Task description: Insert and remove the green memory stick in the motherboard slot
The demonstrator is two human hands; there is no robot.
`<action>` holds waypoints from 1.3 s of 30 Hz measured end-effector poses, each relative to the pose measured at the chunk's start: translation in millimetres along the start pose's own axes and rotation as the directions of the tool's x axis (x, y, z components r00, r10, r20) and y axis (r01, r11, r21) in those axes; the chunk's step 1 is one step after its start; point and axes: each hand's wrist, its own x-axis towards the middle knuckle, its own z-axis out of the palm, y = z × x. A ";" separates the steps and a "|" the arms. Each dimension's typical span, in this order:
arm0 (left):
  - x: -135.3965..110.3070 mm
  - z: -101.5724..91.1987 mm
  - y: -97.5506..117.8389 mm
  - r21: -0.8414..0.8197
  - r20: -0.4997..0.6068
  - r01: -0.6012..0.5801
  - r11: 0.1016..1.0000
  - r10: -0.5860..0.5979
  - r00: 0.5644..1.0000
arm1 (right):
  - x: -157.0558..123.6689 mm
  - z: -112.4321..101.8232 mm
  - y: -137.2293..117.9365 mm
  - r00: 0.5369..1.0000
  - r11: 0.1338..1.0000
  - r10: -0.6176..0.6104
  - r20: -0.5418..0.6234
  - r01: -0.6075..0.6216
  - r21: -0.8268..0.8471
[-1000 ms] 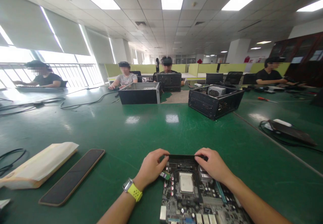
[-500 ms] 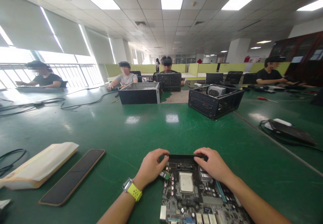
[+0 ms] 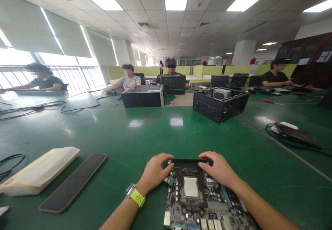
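A motherboard (image 3: 207, 202) lies flat on the green tabletop in front of me, with a bare square metal-topped processor (image 3: 191, 187) in its socket. Long dark memory slots (image 3: 190, 164) run along its far edge. My left hand (image 3: 155, 173) is closed at the slots' left end, thumb and forefinger on the board's far-left corner. At the right end, my right hand (image 3: 218, 169) pinches the far edge in the same way. A small green circuit-board piece (image 3: 169, 181) pokes out beneath my left hand; the rest of it is hidden.
Left of the board lie a phone-like dark slab (image 3: 75, 183) and a paper-covered packet (image 3: 41, 171). Farther off stand two open computer cases, one silver-black (image 3: 142, 98) and one black (image 3: 220, 106). A cabled black device (image 3: 297, 135) rests at right. Several people sit across the table.
My hands stay at the two ends of the board's far edge with hardly any movement. The view has shifted very slightly. At far left, a person's arm has stretched farther left.
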 end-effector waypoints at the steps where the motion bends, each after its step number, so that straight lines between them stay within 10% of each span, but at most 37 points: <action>1: -0.1 0.1 0.2 -0.003 0.001 0.001 1.000 -0.001 1.000 | 0.3 0.4 0.9 1.000 1.000 0.002 0.002 -0.002 0.003; 12: 5.5 -9.6 -3.0 -0.045 -0.216 0.131 0.990 -0.138 0.967 | -28.5 -16.3 -61.7 0.981 0.979 -0.194 0.029 0.195 -0.065; 17: 5.2 -8.1 -10.5 -0.037 -0.322 0.246 0.969 -0.245 0.915 | -54.4 34.6 -87.8 0.812 0.759 -0.553 0.188 0.584 -0.289; 21: 4.1 -5.8 -10.2 -0.031 -0.309 0.242 0.970 -0.239 0.921 | -59.2 74.9 -83.6 0.717 0.592 -0.680 0.157 0.662 -0.459; 28: 5.4 -2.0 -8.9 -0.011 -0.289 0.224 0.975 -0.218 0.932 | -60.3 104.4 -84.0 0.745 0.620 -0.665 0.049 0.587 -0.520; 39: 3.6 -2.1 -9.6 -0.009 -0.266 0.255 0.967 -0.248 0.931 | -58.8 89.5 -74.4 0.771 0.650 -0.475 0.424 0.632 -0.421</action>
